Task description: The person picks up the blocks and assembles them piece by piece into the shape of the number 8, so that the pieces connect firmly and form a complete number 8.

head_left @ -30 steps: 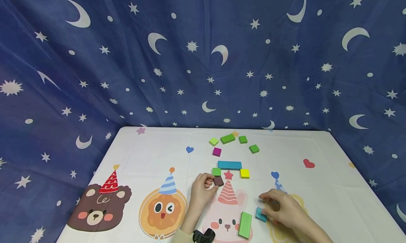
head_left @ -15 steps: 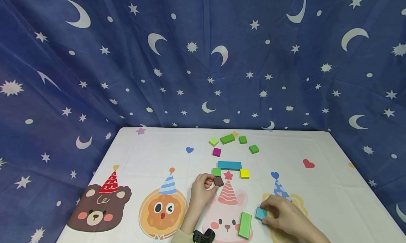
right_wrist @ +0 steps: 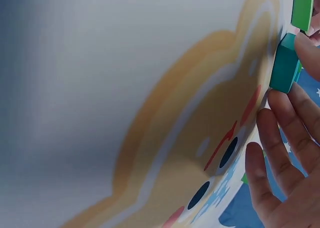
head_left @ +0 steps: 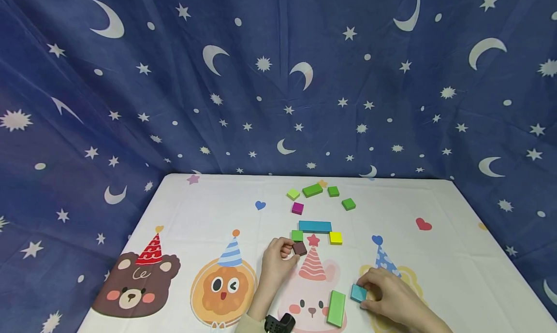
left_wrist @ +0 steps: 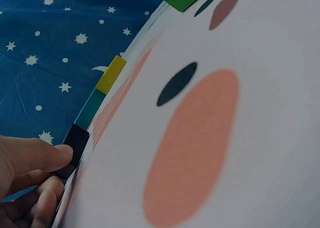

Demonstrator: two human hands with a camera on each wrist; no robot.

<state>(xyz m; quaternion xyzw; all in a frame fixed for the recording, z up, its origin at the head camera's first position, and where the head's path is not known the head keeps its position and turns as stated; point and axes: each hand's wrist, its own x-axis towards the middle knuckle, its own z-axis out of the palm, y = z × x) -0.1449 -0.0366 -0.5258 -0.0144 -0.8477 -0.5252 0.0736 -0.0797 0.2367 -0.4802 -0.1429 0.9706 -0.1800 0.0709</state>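
Observation:
Thumb and index finger of my left hand (head_left: 277, 259) pinch a small dark brown block (head_left: 300, 248), which lies on the tablecloth just below a small green block (head_left: 297, 235). The left wrist view has the thumb across the brown block (left_wrist: 77, 147). On the right, my right hand (head_left: 388, 293) grips a small blue block (head_left: 359, 293) between thumb and fingers. In the right wrist view this blue block (right_wrist: 284, 65) sits between the thumb and fingertips, with the other fingers spread. A long light green block (head_left: 336, 309) lies just left of it, apart.
A long blue block (head_left: 315, 226) touches the small green one, and a yellow block (head_left: 335, 238) sits at its right end. Farther back lie a magenta block (head_left: 298, 208) and several green blocks (head_left: 313, 190). A starry blue curtain (head_left: 261, 106) hangs behind the table.
My right hand has lowered and closed its thumb and fingers on the blue block, which has turned slightly. The left hand and the brown block stay where they were.

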